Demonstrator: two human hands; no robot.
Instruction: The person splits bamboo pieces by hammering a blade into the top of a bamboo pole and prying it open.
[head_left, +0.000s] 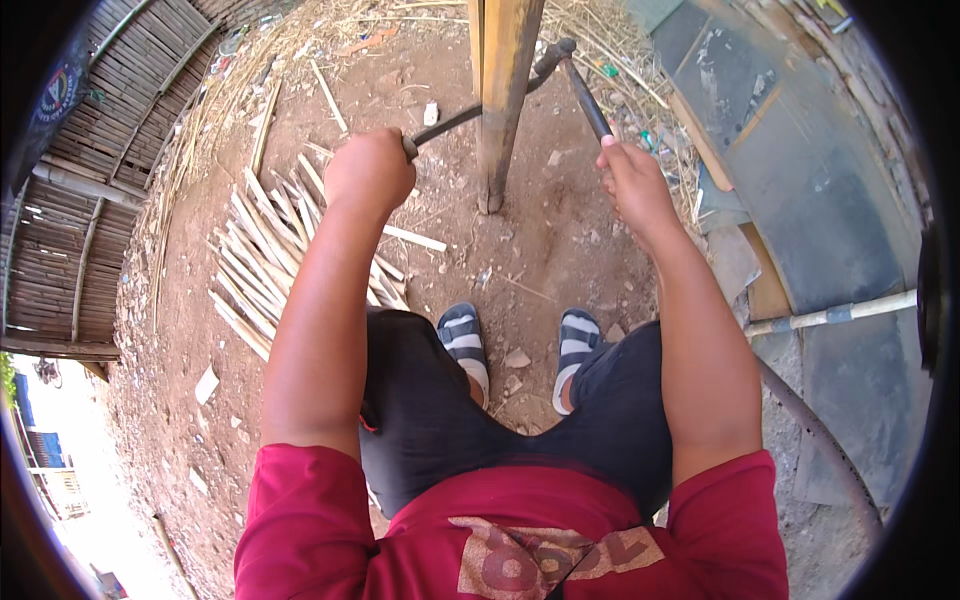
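Note:
My left hand [370,172] is closed around the handle of a long dark blade [450,128], which looks like a machete. The blade runs across an upright bamboo pole [508,110]; its far end comes out on the pole's right side. A dark seam shows along the pole's left side above the blade. In my right hand [636,185] is a hammer [588,100] with a dark handle, its head up by the blade's far end. Whether head and blade touch, I cannot tell. The pole's foot meets the dirt ahead of my sandals.
Several split bamboo strips [262,250] lie in a pile on the left. A woven bamboo wall [120,110] stands at far left. Grey sheets [810,170] and a pale pole [850,312] line the right side. Dry straw [600,40] and rubble litter the ground.

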